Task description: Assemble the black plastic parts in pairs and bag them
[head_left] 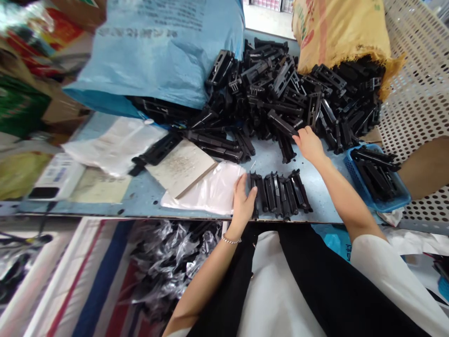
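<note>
In the head view my right hand [309,144] pinches the near end of a long black plastic part [282,124] at the front of a big loose pile [259,93] of such parts. My left hand [242,199] rests at the table's front edge, fingers spread and thumb against the left end of a row of black plastic parts [278,195]. Those parts stand side by side, roughly parallel. Under and beside my left fingers lies a stack of clear plastic bags [206,189]. A flat pale board [181,168] partly covers that stack.
A blue sack [168,51] and a yellow sack [345,32] spill black parts onto the blue table [140,199]. At right, a blue basket [377,178] holds more parts, beside a white perforated crate [417,84]. A white device [58,175] sits left. Bagged parts [171,262] lie below the table.
</note>
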Motion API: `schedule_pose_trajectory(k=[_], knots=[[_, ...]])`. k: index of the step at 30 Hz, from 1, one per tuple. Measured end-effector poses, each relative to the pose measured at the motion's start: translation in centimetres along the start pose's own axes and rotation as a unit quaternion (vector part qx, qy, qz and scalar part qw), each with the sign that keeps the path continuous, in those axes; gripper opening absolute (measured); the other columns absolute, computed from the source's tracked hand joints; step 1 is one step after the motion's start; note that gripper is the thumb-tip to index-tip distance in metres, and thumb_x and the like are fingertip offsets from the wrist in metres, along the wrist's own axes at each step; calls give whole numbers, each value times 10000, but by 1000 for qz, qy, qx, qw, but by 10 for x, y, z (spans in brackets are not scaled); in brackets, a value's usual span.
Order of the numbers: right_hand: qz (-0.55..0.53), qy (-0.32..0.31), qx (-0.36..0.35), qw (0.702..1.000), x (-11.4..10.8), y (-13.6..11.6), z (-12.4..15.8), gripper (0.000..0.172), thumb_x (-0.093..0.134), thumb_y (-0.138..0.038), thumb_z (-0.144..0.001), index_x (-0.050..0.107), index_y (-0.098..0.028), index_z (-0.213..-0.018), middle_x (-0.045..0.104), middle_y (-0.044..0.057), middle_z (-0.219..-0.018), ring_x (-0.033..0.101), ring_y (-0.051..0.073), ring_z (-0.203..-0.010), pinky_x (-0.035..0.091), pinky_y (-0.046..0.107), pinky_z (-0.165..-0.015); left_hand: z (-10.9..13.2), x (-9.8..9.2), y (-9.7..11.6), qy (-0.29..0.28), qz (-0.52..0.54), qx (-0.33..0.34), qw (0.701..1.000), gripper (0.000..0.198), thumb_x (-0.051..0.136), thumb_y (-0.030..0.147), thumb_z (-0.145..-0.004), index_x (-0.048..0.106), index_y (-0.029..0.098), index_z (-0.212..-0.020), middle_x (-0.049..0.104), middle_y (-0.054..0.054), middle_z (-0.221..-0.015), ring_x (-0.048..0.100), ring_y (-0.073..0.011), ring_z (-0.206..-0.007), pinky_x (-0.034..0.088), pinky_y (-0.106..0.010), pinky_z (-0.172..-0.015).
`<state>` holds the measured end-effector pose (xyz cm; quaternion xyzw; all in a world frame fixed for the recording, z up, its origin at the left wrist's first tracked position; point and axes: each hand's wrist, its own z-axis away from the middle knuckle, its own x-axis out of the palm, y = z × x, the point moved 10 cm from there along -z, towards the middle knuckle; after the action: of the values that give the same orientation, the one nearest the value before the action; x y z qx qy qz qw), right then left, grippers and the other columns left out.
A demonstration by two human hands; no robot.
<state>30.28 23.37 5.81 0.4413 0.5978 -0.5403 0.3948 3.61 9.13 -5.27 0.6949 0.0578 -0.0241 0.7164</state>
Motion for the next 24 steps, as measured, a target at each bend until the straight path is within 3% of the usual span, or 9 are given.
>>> schedule_pose_trajectory(k=[2,4,9,12,14,16,19,21,24], knots=[[-137,2,23,990,-9,2,11,261,464,-410,-1012,565,-182,-934,599,113,-1023,590,224,-862,494,370,-780,-3,-9,17,21,17,22,999,592,628,480,-929,496,243,-1455,430,-126,-1544,357,-277,-1501,263,-476,-1270],[-342,-48,65,936,3,-2,30,337,425,-493,-1017,527,-209,-867,561,40,-815,524,163,-673,461,303,-633,-7,-7,35,18,60,33,998,586,636,525,-922,522,251,-1427,467,-116,-1530,397,-273,-1482,289,-471,-1259],[-666,-351,121,647,84,-77,129,528,319,-655,-995,558,-201,-873,354,-76,-521,214,88,-408,254,209,-386,-20,45,79,-141,300,-18,943,734,671,697,-819,540,257,-1392,564,-133,-1479,526,-297,-1388,422,-461,-1169],[-684,-447,113,565,108,-112,179,615,302,-731,-955,575,-189,-857,372,-78,-498,219,78,-358,263,209,-336,-15,69,96,-230,383,-63,893,801,718,721,-744,530,238,-1355,638,-150,-1376,662,-309,-1201,559,-444,-985],[-647,-450,87,610,105,-114,187,547,410,-697,-945,587,-185,-865,526,-25,-589,431,103,-421,421,239,-407,-11,71,95,-238,357,-83,899,759,765,646,-732,523,219,-1311,701,-137,-1241,732,-284,-998,603,-410,-828],[-559,-381,42,735,83,-100,173,422,496,-590,-963,615,-188,-922,654,29,-771,607,147,-616,543,288,-581,-10,63,88,-204,252,-82,943,680,795,554,-735,533,200,-1252,736,-105,-1093,739,-255,-856,601,-382,-748],[-341,-155,-48,926,11,-81,140,329,507,-505,-999,620,-206,-1078,693,62,-974,655,185,-822,542,320,-729,-9,42,86,-115,-29,-46,992,619,821,402,-731,548,190,-1245,740,-99,-1032,735,-292,-901,585,-417,-822],[-169,-35,-120,978,-28,-88,134,349,500,-511,-1010,610,-187,-1075,685,88,-970,648,213,-856,497,318,-706,-7,36,91,-88,-177,-27,980,645,807,338,-738,531,175,-1297,734,-128,-1068,732,-337,-953,572,-459,-859],[26,31,-218,975,-42,-110,132,378,436,-475,-1052,600,-170,-902,654,84,-813,615,199,-757,390,297,-610,-4,39,97,-122,-212,-15,970,636,766,314,-769,509,163,-1331,730,-123,-1060,733,-334,-949,573,-454,-853]])
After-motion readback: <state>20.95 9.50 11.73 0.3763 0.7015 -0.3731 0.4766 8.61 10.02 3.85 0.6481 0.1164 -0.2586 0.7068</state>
